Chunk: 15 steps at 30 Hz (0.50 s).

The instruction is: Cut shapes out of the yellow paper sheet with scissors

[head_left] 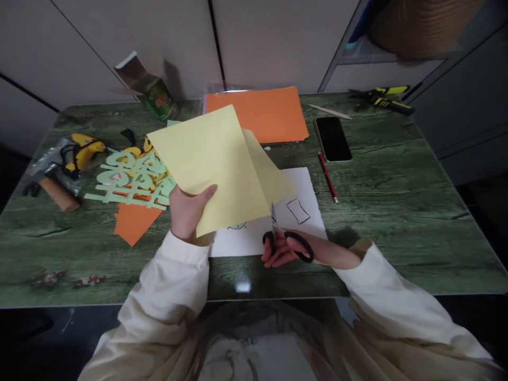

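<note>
My left hand [190, 209] grips a large yellow paper [214, 164] near its lower left corner, thumb on top. The paper is raised above the table and a cut or fold parts it on the right, where a flap slants away. In my right hand [283, 248] are black-handled scissors [299, 246], handles spread, with the blades at the paper's lower right edge. Beneath lies a white sheet [311, 211] with a drawn four-sided outline; another drawing on it is partly hidden by the yellow paper.
Green and yellow paper cutouts [138, 182], an orange piece [137, 222] and a yellow glue gun [85, 153] lie left. Behind are an open box [156, 98] and orange sheets [270, 114]. Rightward are a phone [333, 138], red pencil [327, 177], wooden stick [330, 111] and pliers [383, 99].
</note>
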Available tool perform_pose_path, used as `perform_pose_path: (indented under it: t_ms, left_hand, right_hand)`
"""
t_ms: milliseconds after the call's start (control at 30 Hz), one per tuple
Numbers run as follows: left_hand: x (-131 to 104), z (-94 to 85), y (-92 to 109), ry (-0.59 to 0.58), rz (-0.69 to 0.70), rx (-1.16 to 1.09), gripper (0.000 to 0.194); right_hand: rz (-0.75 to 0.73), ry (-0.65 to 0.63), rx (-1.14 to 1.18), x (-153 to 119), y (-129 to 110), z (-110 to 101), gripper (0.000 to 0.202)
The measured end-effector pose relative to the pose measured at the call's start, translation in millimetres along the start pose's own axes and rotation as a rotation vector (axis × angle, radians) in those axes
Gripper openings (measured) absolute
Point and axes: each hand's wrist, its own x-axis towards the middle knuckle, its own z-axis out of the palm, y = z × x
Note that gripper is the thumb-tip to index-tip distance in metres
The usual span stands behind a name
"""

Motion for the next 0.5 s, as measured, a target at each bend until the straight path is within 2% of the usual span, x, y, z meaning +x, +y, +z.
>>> perform_pose_path:
  t_ms: [500]
  left_hand:
    - [0.0, 1.2, -3.1, -0.009, 0.012, -0.020, 0.044]
  right_hand:
    - [0.027, 0.024, -0.016, -0.4, -1.6, 1.0, 0.048]
